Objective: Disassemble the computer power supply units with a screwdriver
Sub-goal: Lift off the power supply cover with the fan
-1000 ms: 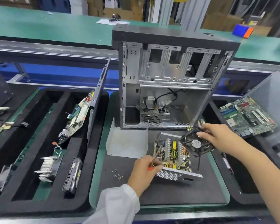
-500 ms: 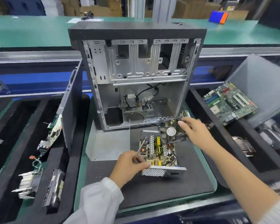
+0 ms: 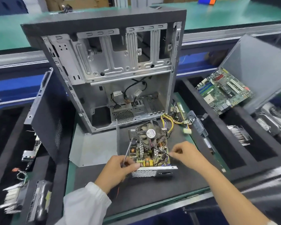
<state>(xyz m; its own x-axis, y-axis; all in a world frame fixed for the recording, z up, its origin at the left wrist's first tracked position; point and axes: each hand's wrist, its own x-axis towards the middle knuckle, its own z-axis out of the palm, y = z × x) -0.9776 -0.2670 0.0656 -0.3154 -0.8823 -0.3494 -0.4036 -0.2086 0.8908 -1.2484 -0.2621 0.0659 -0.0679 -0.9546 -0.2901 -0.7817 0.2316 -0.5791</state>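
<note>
Head view: the fan [image 3: 150, 135], a moment ago lifted in the right hand [image 3: 184, 154], now lies on the open power supply [image 3: 148, 153] between both hands. Right fingers pinch a wire there; left hand [image 3: 120, 166] grips the screwdriver [image 3: 127, 151]. Fan seems freed.

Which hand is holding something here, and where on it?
The left hand grips the screwdriver at its handle end. The right hand pinches something thin over the power supply; unclear what.
</note>
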